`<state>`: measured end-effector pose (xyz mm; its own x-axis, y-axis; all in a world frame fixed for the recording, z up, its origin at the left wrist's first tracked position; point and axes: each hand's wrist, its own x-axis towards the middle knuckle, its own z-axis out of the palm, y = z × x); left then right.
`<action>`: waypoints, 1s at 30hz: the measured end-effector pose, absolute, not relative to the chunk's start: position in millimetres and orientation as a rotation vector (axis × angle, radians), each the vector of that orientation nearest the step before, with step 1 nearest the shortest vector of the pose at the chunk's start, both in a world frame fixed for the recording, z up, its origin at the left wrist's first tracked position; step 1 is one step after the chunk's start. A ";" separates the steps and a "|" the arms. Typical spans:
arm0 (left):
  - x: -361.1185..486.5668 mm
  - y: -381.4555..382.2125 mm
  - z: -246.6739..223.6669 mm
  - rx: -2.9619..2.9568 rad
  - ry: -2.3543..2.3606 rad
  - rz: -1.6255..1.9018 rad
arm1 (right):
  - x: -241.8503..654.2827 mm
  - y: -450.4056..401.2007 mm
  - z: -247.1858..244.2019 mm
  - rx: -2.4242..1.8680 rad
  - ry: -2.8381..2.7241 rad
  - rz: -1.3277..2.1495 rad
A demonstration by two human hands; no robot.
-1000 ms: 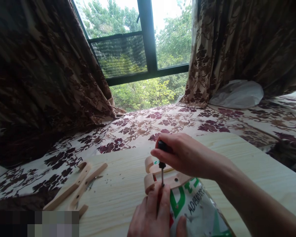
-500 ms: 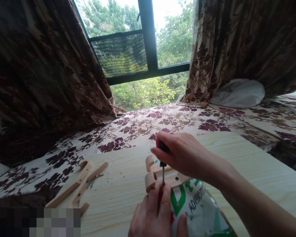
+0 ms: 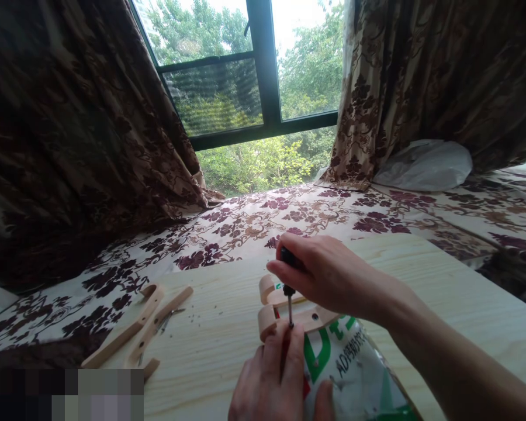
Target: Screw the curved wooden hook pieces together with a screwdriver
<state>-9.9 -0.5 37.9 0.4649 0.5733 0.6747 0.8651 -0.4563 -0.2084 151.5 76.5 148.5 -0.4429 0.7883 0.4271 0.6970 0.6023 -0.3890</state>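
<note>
My right hand [image 3: 315,275] is wrapped around the black handle of a screwdriver [image 3: 290,301], which stands nearly upright. Its tip meets a pale wooden hook [image 3: 307,320] with a curled end and a dark hole to the right of the tip. On the near side my left hand [image 3: 267,377] holds the hook, two fingertips on either side of the screwdriver tip and the thumb apart below. Whether a screw sits under the tip is too small to tell. A second wooden hook [image 3: 269,289] lies just behind. Both rest over a white plastic package with green print [image 3: 350,374].
More curved wooden pieces [image 3: 144,327] lie at left on the pale wooden board [image 3: 214,333], with loose screws [image 3: 170,320] and small dark bits beside them. Floral cloth [image 3: 245,228] spreads behind the board. A white plastic bag [image 3: 425,165] lies by the curtain.
The screwdriver handle has tilted slightly, and my right hand has turned a little with it. My left hand and the wooden pieces stay nearly in place.
</note>
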 end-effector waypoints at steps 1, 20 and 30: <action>-9.7 -0.4 37.7 -2.178 -1.199 -0.717 | 152.2 75.4 149.8 -1.159 -2.262 0.198; -12.2 1.5 36.4 -2.161 -1.150 -0.702 | 155.5 63.0 157.0 -0.964 -2.386 0.223; -10.8 2.3 35.4 -2.174 -1.142 -0.719 | 148.7 73.3 148.2 -1.176 -2.289 0.112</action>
